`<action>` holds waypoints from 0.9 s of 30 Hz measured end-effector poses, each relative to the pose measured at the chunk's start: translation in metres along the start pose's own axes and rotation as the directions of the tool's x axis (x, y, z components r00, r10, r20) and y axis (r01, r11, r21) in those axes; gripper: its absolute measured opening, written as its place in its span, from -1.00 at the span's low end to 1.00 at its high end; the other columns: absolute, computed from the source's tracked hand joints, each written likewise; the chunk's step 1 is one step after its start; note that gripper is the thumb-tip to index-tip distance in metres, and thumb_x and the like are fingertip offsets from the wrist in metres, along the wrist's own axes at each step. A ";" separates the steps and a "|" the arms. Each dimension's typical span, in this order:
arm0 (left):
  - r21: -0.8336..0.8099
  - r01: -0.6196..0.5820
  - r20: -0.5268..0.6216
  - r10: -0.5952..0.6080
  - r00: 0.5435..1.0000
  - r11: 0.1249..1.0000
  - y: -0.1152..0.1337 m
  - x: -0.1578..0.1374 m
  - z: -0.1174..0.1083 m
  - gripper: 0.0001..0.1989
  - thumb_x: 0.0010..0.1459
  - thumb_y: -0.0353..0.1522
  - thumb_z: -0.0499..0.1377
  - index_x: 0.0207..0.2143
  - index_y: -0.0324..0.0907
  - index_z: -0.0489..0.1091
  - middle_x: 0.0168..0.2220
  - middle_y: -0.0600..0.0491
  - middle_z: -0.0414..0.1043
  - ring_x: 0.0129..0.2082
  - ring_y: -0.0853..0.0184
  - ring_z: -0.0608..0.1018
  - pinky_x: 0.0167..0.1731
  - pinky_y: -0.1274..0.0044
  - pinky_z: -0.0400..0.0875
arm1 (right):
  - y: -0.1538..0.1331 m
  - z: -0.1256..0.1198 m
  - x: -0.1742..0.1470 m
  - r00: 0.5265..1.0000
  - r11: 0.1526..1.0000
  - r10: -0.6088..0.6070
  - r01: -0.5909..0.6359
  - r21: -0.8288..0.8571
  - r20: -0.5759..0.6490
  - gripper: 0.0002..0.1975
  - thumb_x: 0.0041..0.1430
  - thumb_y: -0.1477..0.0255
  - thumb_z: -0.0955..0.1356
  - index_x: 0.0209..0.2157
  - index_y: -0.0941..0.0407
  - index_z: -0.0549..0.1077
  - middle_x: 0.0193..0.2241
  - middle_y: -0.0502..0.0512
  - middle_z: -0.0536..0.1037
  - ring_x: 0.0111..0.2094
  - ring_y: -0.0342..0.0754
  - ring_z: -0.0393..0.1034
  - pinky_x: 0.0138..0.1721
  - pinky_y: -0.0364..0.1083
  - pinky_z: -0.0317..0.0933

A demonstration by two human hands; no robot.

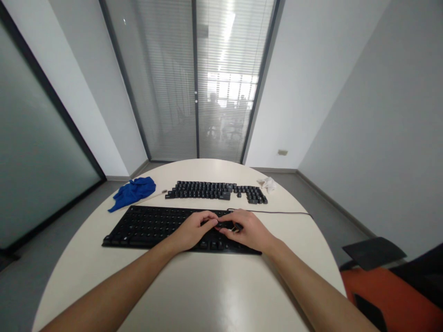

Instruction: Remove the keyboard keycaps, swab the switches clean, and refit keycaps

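Observation:
A black keyboard (152, 226) lies on the table, most of its keycaps off and bare switch posts showing. Some keys remain along its near edge. Over its right half, my left hand (194, 229) is closed, thumb and forefinger pinched together. My right hand (247, 229) meets it there, fingers curled, with a small dark piece (238, 227) showing beneath them. What lies between the fingertips is too small and hidden to name. Behind the keyboard, loose black keycaps (200, 190) are laid out in rows, with further keycaps (254, 193) to their right.
A blue cloth (134, 191) and a thin stick (150, 197) lie at the back left of the round table (194, 286). A crumpled white tissue (268, 184) sits at the back right. The keyboard's cable (280, 212) runs rightward. An orange chair (391, 295) stands on the right.

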State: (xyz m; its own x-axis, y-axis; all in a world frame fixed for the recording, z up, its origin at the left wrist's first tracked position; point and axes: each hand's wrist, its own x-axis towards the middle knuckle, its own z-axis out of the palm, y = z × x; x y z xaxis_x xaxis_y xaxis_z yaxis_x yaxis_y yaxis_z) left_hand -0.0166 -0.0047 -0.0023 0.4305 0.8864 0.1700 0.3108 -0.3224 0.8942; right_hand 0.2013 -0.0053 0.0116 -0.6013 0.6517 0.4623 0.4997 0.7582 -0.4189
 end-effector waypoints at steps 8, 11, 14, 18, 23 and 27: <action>0.031 -0.025 -0.034 0.027 0.999 0.999 -0.001 -0.005 0.005 -0.79 0.31 -0.26 0.10 -0.14 -0.18 0.44 -0.25 0.02 0.58 -0.21 0.26 0.57 -0.11 0.44 0.40 | 0.019 -0.009 -0.002 0.983 0.985 0.111 -0.129 -0.118 -0.144 -0.76 0.27 0.36 0.36 -0.05 0.05 0.55 -0.23 0.10 0.66 -0.23 0.01 0.52 -0.15 -0.05 0.34; 0.264 -0.104 -0.021 0.113 0.993 0.959 0.003 -0.011 0.009 -0.86 0.26 -0.31 0.16 -0.16 -0.14 0.46 -0.16 0.00 0.54 -0.15 0.23 0.54 -0.09 0.43 0.39 | 0.043 -0.022 -0.005 0.927 0.910 0.272 -0.335 -0.243 -0.258 -0.74 0.28 0.35 0.35 -0.03 0.05 0.55 -0.14 0.13 0.66 -0.17 0.07 0.54 -0.10 -0.01 0.34; 0.409 -0.219 0.050 0.218 0.975 0.886 0.005 -0.016 0.011 -0.87 0.22 -0.37 0.20 -0.16 -0.13 0.44 -0.15 -0.01 0.51 -0.11 0.19 0.50 -0.06 0.38 0.38 | 0.063 -0.029 -0.006 0.877 0.817 0.407 -0.475 -0.327 -0.257 -0.72 0.30 0.32 0.33 -0.01 0.05 0.55 -0.18 0.14 0.67 -0.24 0.08 0.56 -0.20 -0.02 0.36; 0.486 -0.309 0.122 0.286 0.950 0.817 0.006 -0.018 0.011 -0.84 0.22 -0.40 0.19 -0.12 -0.14 0.42 -0.13 -0.03 0.49 -0.09 0.17 0.47 -0.04 0.33 0.37 | 0.075 -0.025 -0.004 0.856 0.725 0.472 -0.512 -0.461 -0.209 -0.69 0.32 0.33 0.30 0.04 0.02 0.53 -0.17 0.17 0.67 -0.21 0.10 0.57 -0.21 -0.04 0.35; 0.498 -0.330 0.136 0.304 0.943 0.802 0.007 -0.018 0.010 -0.84 0.23 -0.40 0.18 -0.12 -0.13 0.41 -0.14 -0.02 0.48 -0.10 0.17 0.46 -0.05 0.33 0.37 | 0.079 -0.016 -0.002 0.830 0.660 0.530 -0.532 -0.531 -0.173 -0.71 0.31 0.34 0.31 0.00 0.02 0.55 -0.19 0.19 0.67 -0.21 0.09 0.57 -0.24 -0.08 0.32; 0.507 -0.339 0.152 0.305 0.940 0.793 0.009 -0.019 0.010 -0.86 0.26 -0.38 0.16 -0.12 -0.14 0.41 -0.13 -0.03 0.47 -0.10 0.16 0.46 -0.04 0.32 0.36 | 0.082 -0.015 -0.002 0.815 0.640 0.552 -0.550 -0.537 -0.176 -0.71 0.31 0.32 0.30 -0.02 0.03 0.56 -0.24 0.23 0.67 -0.23 0.12 0.57 -0.27 -0.07 0.30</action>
State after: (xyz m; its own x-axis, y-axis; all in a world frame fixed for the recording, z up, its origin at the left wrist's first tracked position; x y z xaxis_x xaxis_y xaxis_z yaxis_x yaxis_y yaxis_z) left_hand -0.0132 -0.0273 -0.0016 0.6281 0.6848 0.3694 0.5299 -0.7241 0.4415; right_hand 0.2533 0.0556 -0.0119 -0.1043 0.9534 0.2832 0.9850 0.1384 -0.1030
